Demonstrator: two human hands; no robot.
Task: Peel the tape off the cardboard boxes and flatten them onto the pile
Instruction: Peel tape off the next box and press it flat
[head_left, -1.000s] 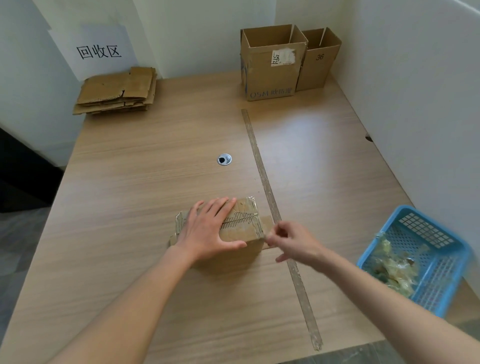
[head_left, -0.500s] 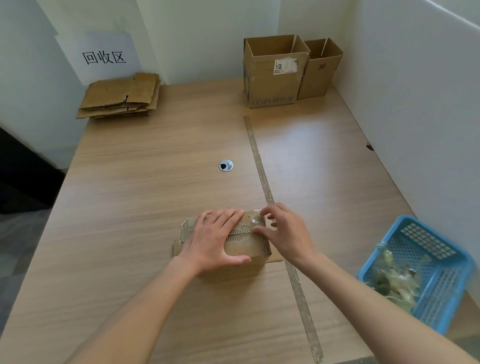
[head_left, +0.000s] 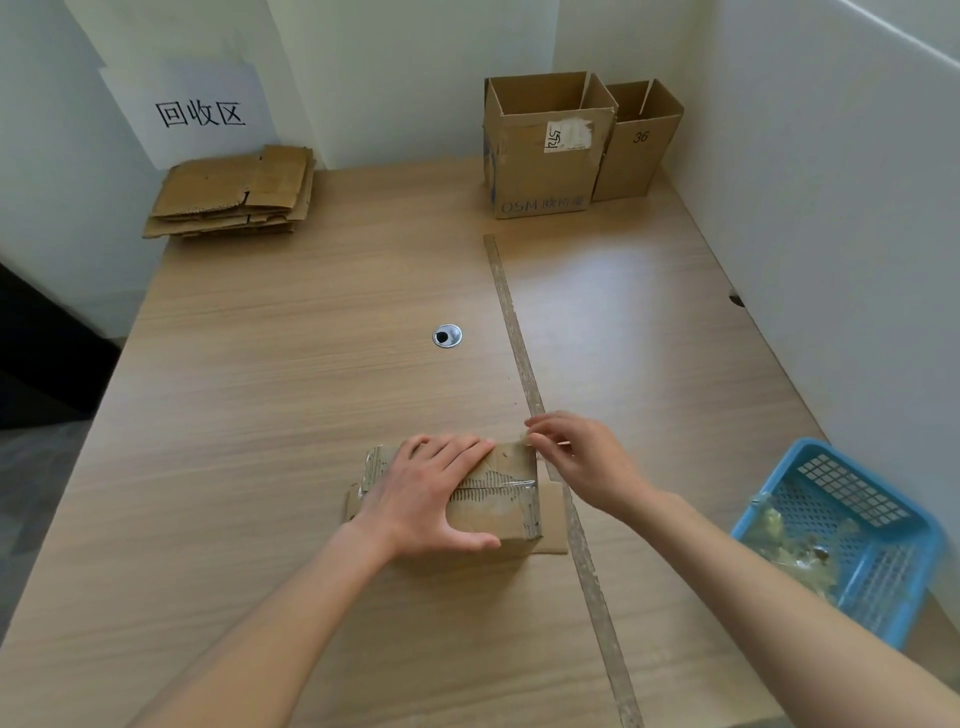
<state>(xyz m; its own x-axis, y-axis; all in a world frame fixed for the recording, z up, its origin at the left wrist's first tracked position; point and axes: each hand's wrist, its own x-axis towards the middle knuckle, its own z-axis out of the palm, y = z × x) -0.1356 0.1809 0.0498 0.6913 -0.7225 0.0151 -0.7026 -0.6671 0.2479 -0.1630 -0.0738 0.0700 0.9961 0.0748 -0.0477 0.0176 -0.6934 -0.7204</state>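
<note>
A small taped cardboard box (head_left: 506, 512) sits on the wooden table near the front. My left hand (head_left: 434, 499) lies flat on its top with fingers spread, pressing it down. Clear tape (head_left: 511, 486) runs along the top seam and down the right edge. My right hand (head_left: 582, 460) is at the box's far right corner, thumb and fingers pinched on an end of the tape. The pile of flattened cardboard (head_left: 234, 195) lies at the far left corner under a paper sign.
Two open upright boxes, a larger one (head_left: 543, 150) and a smaller one (head_left: 641, 140), stand at the far right. A blue basket (head_left: 841, 540) with crumpled tape sits at the right edge. A long tape strip (head_left: 524, 358) crosses the table beside a cable hole (head_left: 447, 335).
My right hand went from the box's near right side to its far right corner and now pinches the tape there. My left hand stayed on the box.
</note>
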